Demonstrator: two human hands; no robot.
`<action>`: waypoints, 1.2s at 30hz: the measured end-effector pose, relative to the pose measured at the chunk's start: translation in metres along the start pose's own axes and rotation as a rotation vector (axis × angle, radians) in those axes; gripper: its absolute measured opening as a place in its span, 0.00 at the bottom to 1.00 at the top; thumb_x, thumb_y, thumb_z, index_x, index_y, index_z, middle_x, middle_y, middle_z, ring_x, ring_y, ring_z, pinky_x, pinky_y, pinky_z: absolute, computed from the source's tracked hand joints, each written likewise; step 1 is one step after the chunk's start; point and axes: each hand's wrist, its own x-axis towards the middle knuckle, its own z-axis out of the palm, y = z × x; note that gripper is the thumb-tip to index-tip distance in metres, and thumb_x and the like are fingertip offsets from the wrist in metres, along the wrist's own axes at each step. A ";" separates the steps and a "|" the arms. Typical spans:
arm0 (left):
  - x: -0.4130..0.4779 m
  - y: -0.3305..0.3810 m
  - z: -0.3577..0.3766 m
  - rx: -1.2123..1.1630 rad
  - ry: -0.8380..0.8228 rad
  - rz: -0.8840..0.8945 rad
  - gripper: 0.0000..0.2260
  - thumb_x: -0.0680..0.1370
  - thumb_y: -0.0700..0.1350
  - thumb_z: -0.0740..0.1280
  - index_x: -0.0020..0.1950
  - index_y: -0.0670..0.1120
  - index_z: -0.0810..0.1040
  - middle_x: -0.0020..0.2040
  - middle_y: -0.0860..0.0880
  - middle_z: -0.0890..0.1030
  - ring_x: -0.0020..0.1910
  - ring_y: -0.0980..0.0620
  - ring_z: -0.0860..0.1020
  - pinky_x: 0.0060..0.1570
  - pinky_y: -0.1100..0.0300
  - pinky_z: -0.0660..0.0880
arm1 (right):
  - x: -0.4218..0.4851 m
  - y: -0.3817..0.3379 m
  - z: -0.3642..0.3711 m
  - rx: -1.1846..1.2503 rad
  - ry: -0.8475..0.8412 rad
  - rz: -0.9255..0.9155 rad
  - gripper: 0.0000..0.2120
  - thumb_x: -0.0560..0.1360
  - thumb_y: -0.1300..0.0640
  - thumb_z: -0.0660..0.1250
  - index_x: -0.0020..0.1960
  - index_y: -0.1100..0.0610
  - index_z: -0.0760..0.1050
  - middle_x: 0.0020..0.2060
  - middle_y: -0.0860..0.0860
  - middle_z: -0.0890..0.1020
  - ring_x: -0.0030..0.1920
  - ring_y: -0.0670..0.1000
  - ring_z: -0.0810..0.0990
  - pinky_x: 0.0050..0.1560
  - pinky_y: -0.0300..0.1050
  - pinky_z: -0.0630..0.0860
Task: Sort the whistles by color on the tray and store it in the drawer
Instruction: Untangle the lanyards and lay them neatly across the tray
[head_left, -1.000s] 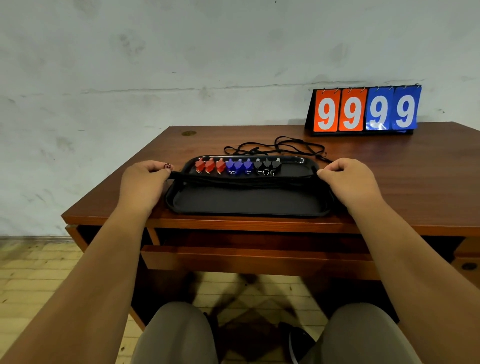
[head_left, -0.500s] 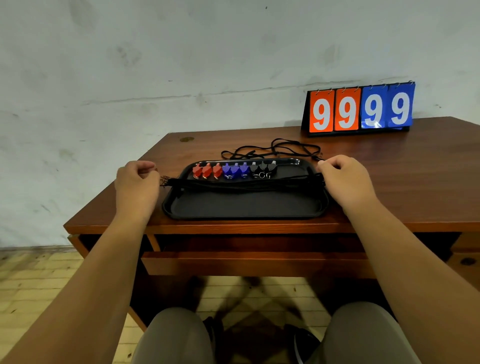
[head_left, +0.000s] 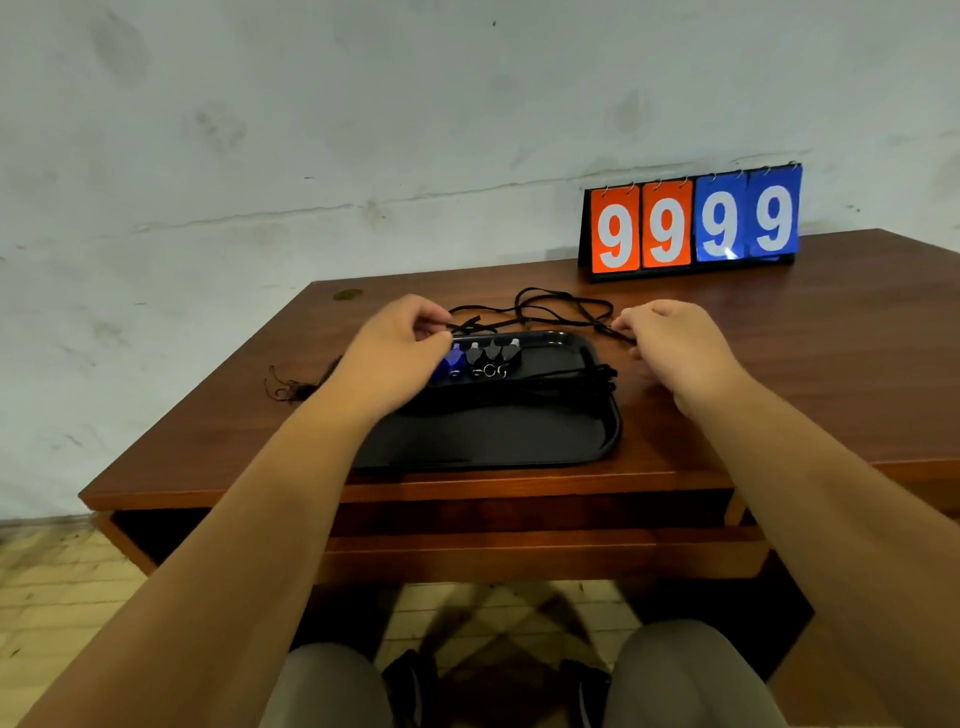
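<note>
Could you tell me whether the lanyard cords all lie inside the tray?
Partly out: black cords lie looped on the desk behind the tray.

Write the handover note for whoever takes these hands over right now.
Left hand: pinches lanyard cords at the far left of the black tray.
Right hand: pinches a cord off its far right corner.
Done: blue whistles and black whistles grouped in a row on the tray; the left hand hides the rest.
Left: gather the cords onto the tray, store it in the drawer.
</note>
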 end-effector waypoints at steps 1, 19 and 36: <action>0.005 0.007 0.007 0.005 -0.033 0.019 0.09 0.85 0.46 0.68 0.65 0.55 0.80 0.56 0.59 0.81 0.55 0.62 0.79 0.52 0.66 0.74 | 0.006 -0.003 -0.003 -0.027 -0.023 -0.010 0.10 0.85 0.52 0.65 0.60 0.49 0.85 0.58 0.49 0.84 0.60 0.53 0.81 0.64 0.55 0.80; 0.136 0.092 0.134 0.452 -0.368 0.210 0.11 0.84 0.43 0.71 0.66 0.51 0.84 0.64 0.51 0.84 0.64 0.50 0.80 0.63 0.58 0.75 | 0.097 0.043 -0.012 -0.640 -0.127 -0.121 0.07 0.80 0.43 0.72 0.58 0.41 0.82 0.58 0.47 0.82 0.59 0.54 0.80 0.63 0.58 0.82; 0.152 0.116 0.134 0.107 -0.335 0.155 0.12 0.88 0.43 0.62 0.60 0.53 0.85 0.51 0.53 0.84 0.47 0.56 0.80 0.51 0.61 0.77 | 0.095 0.041 -0.014 -0.228 -0.031 -0.228 0.13 0.82 0.48 0.72 0.65 0.48 0.82 0.58 0.47 0.78 0.56 0.46 0.80 0.58 0.43 0.79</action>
